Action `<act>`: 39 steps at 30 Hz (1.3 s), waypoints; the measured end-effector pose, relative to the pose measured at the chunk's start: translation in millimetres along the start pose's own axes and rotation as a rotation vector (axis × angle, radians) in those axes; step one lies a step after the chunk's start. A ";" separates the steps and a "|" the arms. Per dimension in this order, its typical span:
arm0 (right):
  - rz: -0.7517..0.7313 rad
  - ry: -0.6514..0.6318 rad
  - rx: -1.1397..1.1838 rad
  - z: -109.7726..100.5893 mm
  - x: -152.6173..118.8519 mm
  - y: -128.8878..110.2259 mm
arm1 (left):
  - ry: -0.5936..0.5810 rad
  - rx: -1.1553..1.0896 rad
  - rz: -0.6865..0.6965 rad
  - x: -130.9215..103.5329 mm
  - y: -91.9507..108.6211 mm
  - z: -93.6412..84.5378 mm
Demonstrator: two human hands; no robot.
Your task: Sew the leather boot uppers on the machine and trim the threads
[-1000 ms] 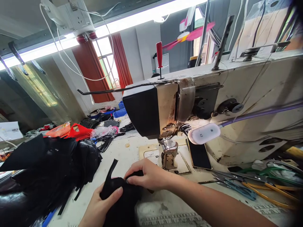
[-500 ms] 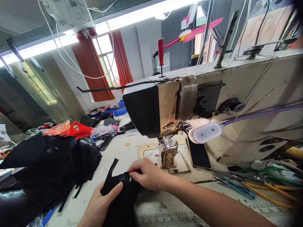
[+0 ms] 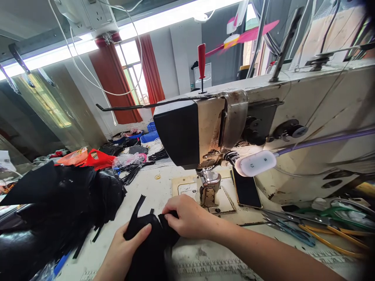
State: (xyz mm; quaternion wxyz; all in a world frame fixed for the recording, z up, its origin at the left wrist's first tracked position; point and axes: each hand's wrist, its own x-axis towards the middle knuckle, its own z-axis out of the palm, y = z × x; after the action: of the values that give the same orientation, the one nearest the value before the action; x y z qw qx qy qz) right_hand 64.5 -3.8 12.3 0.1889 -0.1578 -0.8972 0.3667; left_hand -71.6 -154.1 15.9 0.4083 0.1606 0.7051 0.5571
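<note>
Black fabric (image 3: 149, 249) hangs between my two hands above the white table, in front of the sewing machine (image 3: 209, 183). My left hand (image 3: 125, 242) is closed on its left side, thumb on top, and a narrow black strip (image 3: 138, 208) sticks up beside it. With fingertips pinched, my right hand (image 3: 183, 216) grips the fabric's upper right edge. A narrow gap shows in the fabric between the hands. The fingers beneath the fabric are hidden.
A large pile of black pieces (image 3: 67, 199) covers the left side. Right of the machine's needle area lie a phone (image 3: 247, 189), blue-handled scissors (image 3: 295, 230) and yellow-handled scissors (image 3: 331, 242). A lit lamp (image 3: 256, 164) hangs above the phone.
My right hand has shifted slightly right with the fabric edge, and the gap between the hands looks wider. A short black tab now shows above the fabric. My left hand has barely moved.
</note>
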 end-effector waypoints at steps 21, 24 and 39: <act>-0.074 -0.042 -0.024 -0.3 5.6 -5.2 | -0.019 0.006 0.000 -0.1 -0.7 0.9; -0.063 -0.044 -0.004 0.2 5.9 -5.7 | -0.011 0.003 0.009 0.1 -1.2 1.4; -0.104 -0.114 0.124 -6.4 5.7 3.7 | -0.017 -0.004 0.012 -5.5 -1.1 3.8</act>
State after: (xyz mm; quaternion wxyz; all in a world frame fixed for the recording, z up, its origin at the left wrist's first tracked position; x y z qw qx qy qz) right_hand 62.9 4.9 15.1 0.1655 -0.0776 -0.8891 0.4196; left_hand -65.1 -155.7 16.9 0.4111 0.1688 0.6995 0.5597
